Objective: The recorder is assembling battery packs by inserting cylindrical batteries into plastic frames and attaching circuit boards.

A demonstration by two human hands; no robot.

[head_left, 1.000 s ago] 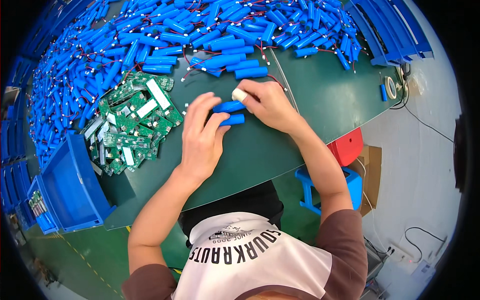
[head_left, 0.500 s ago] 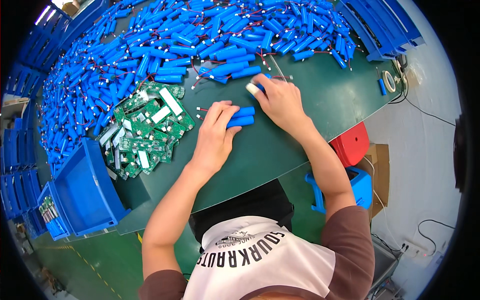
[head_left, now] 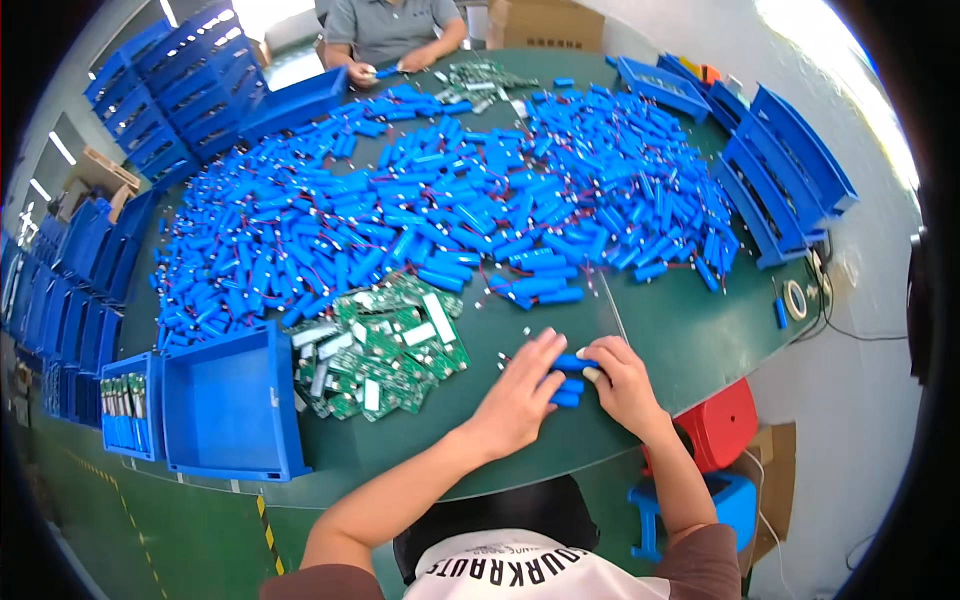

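On your left, a small blue bin (head_left: 154,405) is holding packed rows of parts, and a larger blue bin (head_left: 225,405) is sitting right beside it; next along, a heap of green circuit boards (head_left: 385,345) is lying on the green table (head_left: 440,400); beyond it, a wide pile of loose batteries (head_left: 440,215) with red wires is spreading across the far side, where a co-worker (head_left: 395,35) is sitting.

Near the middle, your left hand (head_left: 520,395) is gripping a small group of blue batteries (head_left: 568,386), fingers on the far side and thumb on the near; the group is lying side by side on the near part of the table, between your hands; your right hand (head_left: 622,382) is pinching the right end of the farthest one; farther right, a red stool (head_left: 722,425) is standing below the table edge, and a tape roll (head_left: 788,303) is lying near the right edge.
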